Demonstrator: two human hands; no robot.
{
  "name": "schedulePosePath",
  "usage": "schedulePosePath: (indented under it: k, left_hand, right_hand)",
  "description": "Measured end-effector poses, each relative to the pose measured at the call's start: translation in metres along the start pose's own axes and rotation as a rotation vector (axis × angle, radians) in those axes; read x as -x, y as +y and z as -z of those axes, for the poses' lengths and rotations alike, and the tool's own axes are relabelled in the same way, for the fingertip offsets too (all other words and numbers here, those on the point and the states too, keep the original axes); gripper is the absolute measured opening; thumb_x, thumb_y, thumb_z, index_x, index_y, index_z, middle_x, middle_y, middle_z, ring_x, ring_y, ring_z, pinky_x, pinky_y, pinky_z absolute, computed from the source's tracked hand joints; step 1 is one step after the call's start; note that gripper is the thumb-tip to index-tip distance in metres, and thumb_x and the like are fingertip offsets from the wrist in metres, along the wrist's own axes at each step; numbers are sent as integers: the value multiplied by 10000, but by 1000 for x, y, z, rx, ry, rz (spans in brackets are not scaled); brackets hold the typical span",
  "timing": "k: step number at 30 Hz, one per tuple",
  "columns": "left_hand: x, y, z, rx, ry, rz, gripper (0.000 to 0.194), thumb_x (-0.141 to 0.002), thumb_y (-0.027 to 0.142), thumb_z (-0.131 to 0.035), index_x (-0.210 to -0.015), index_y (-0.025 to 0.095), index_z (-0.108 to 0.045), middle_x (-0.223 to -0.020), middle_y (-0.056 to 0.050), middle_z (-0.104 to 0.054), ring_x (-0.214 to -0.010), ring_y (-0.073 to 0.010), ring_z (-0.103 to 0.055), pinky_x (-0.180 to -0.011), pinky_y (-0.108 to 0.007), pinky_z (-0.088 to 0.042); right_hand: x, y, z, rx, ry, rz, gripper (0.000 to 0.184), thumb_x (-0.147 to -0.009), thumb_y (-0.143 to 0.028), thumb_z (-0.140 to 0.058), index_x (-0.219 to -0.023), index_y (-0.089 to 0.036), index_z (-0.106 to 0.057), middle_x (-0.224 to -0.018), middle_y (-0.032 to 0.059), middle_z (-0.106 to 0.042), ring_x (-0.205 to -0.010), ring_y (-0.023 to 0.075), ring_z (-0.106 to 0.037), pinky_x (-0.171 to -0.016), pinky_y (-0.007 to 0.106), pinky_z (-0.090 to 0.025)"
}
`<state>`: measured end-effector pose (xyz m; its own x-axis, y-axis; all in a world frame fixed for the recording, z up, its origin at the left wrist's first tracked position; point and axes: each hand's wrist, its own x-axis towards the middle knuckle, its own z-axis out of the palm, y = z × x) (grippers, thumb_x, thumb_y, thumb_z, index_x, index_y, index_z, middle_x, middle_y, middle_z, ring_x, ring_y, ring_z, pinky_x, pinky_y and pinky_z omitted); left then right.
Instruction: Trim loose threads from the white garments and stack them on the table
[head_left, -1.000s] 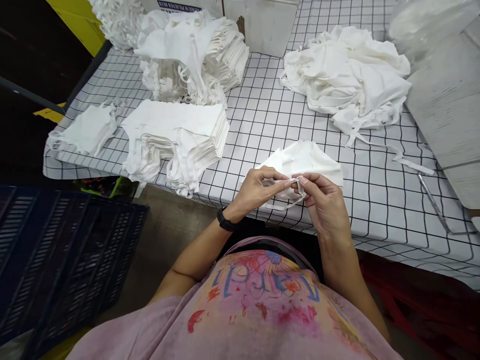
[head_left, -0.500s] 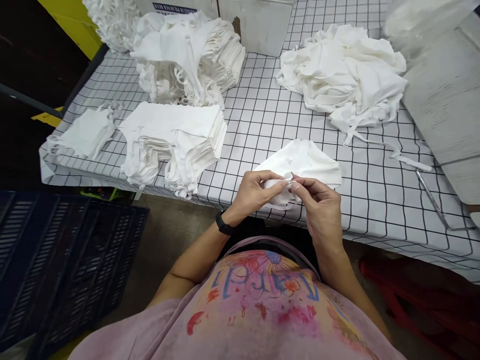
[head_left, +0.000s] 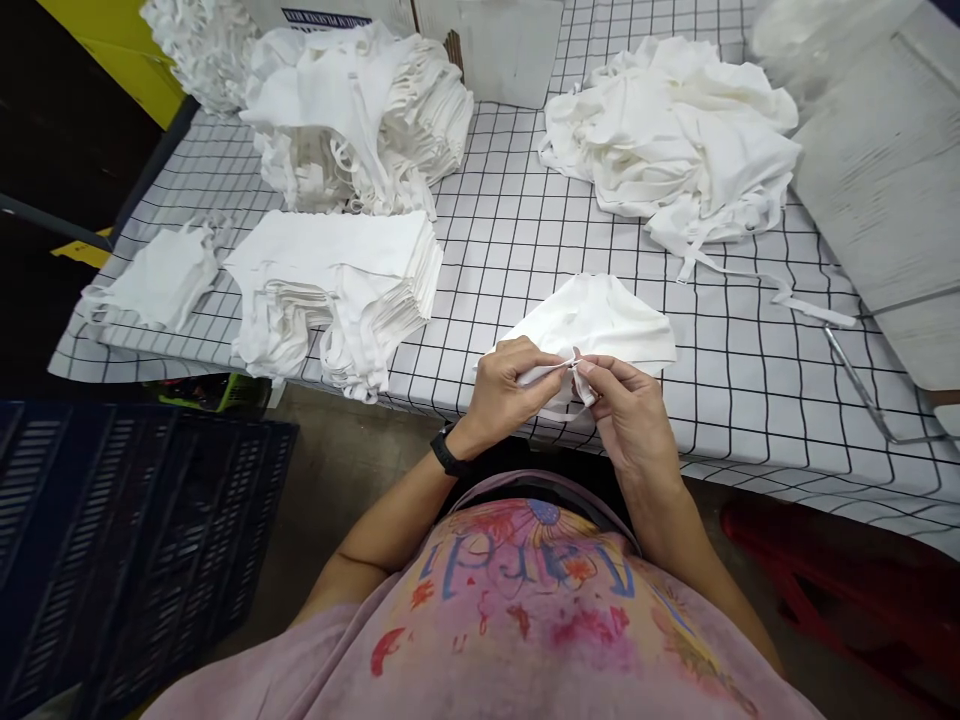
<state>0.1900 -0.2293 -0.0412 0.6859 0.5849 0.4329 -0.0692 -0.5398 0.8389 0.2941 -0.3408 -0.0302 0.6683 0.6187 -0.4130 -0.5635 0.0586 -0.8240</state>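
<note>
A white strapped garment [head_left: 592, 315] lies on the table by its front edge, its wide part spread flat and its near edge raised. My left hand [head_left: 514, 385], with a black band at the wrist, pinches the near edge between thumb and forefinger. Close against it, my right hand [head_left: 626, 405] is also closed in a pinch on the same cloth. The fingertips of both hands nearly meet, and a strap loops down below them. Whether something small sits between the fingertips I cannot make out.
To the left are a neat stack of white garments [head_left: 330, 245], a taller pile [head_left: 322, 90] and a loose piece [head_left: 161, 275]. A crumpled heap [head_left: 675, 140] lies back right. A bent metal rod [head_left: 859, 385] rests beside a carton [head_left: 885, 190]. Dark crates [head_left: 150, 500] and a red stool [head_left: 817, 580] flank me.
The view has shifted slightly. Both hands keep their pinch on the garment, and the fingers have moved a little, with more of the strap now showing under my right hand.
</note>
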Motion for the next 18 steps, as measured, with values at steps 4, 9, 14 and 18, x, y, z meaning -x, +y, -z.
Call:
schedulePosePath:
  k: [4,9,14,18]
  left_hand:
    - [1,-3,-2,-173,31,-167,42,-909,166,-712,-889,183,-744,-716,14,-686,-694,-119,-624,-773,-321,-467]
    - [2,-6,-5,-346,65,-322,70,-939,153,-661,-891,182,-703,-693,24,-636,-694,-124,-583,-750,-321,-425]
    - [3,-8,-5,-455,60,-398,88,-942,123,-622,-923,191,-675,-696,25,-622,-708,-135,-571,-769,-334,-418]
    - [4,-9,-6,-425,76,-386,86,-948,127,-617,-931,195,-667,-694,28,-616,-709,-135,-573,-772,-334,-424]
  right_hand:
    - [-1,0,-1,-79,5,-45,213,-574,-311,-942,-682,-194,-801,-673,-15,-651,-629,75,-521,-619,203,-476]
    - [-2,2,0,-114,18,-71,219,-565,-298,-952,-682,-189,-801,-645,-29,-612,-625,67,-514,-610,188,-477]
    - [-1,3,2,-113,6,-82,196,-595,-292,-942,-687,-189,-803,-647,-28,-612,-609,63,-512,-590,185,-467]
    - [-2,4,1,-110,20,-79,200,-587,-294,-947,-693,-198,-806,-708,-16,-649,-647,75,-549,-603,192,-492]
